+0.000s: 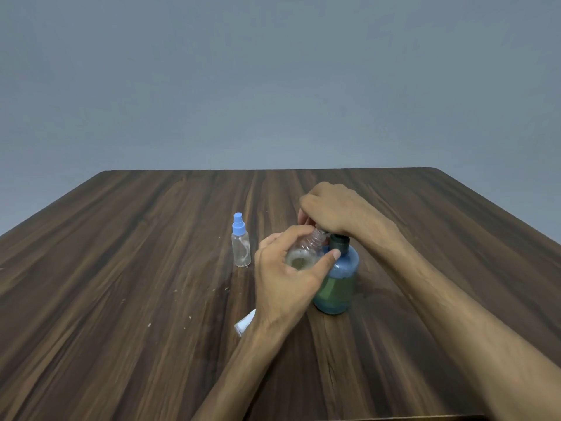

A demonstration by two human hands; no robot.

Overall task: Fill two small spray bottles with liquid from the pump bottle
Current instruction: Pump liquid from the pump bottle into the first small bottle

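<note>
On a wooden counter (121,268), the left hand (288,278) grips an uncapped spray bottle (306,250) tilted beneath the pump bottle (337,284), whose top the right hand (331,208) covers. A capped spray bottle (240,244) stands just left.

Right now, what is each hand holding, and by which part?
The left hand grips the open spray bottle round its body. The right hand rests on the pump bottle's head; its grip is hidden.

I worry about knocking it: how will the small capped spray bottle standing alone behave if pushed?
The capped spray bottle looks empty and clear, so probably very light. It stands tall on a narrow base, so a nudge would likely tip it. Being round, it may then roll across the table.
</note>
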